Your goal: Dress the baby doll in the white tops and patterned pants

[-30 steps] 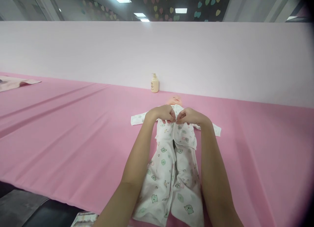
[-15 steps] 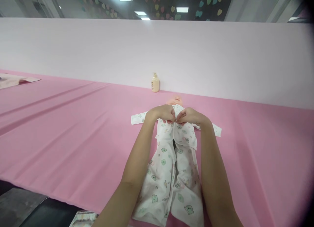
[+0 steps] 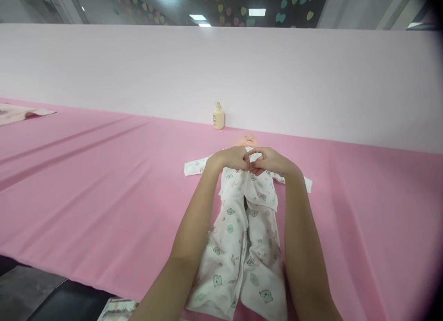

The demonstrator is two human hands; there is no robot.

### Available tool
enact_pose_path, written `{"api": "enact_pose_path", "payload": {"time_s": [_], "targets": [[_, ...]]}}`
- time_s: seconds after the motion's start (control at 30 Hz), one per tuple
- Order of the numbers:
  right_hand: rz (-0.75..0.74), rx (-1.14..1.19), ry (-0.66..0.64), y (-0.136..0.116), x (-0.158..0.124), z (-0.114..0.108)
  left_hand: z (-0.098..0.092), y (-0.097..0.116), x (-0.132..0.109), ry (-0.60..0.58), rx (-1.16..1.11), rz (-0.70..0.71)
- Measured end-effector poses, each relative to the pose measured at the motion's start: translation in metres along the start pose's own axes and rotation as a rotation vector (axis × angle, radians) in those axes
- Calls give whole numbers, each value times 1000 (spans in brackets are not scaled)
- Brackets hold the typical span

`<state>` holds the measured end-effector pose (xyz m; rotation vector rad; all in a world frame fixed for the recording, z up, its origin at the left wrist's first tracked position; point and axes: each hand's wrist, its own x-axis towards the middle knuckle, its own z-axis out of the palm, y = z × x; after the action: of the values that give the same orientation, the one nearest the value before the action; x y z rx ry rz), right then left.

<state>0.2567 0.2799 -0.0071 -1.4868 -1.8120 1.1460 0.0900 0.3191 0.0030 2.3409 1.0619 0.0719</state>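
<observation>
I'm seeing the right hand's (image 3: 273, 161) index finger now stretching across to the left hand (image 3: 232, 159), where half a second ago it was curling in; the hold at the front of the printed top (image 3: 231, 184) seems to be shifting. Both hands are bending over that top, just right of centre; whether either is gripping cloth, I can't tell. The pump bottle (image 3: 218, 118), upper centre, is showing dark lettering too small for reading.
</observation>
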Motion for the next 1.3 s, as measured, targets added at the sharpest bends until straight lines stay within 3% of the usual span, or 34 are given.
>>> {"api": "enact_pose_path", "payload": {"time_s": [0.13,0.27,0.4,0.53,0.6,0.73,0.83,0.93,1.03,1.07,1.17,1.3], "targets": [[23,-24,11,15,10,-2,2,-4,5,-8,7,15],[104,-106,124,26,20,-1,6,-12,12,7,28,-1],[101,-178,220,24,19,-2,10,-10,15,99,63,-86],[105,-166,301,36,5,-23,4,-14,8,108,69,-217],[200,-204,392,54,-7,-42,-5,-24,-1,215,112,-367],[628,-472,592,94,-30,-74,-22,-48,-20,486,239,-694],[642,-491,608,99,-37,-78,-23,-48,-25,523,236,-635],[320,-436,450,79,-26,-60,-11,-29,-14,369,172,-336],[-9,-442,68,51,-4,-26,13,-6,3,104,193,-90],[-32,-482,3,44,2,-14,22,0,8,79,240,-94],[69,-659,73,32,9,17,47,10,13,172,374,-178],[169,-765,154,43,-12,44,77,7,-4,289,376,-57]]}}
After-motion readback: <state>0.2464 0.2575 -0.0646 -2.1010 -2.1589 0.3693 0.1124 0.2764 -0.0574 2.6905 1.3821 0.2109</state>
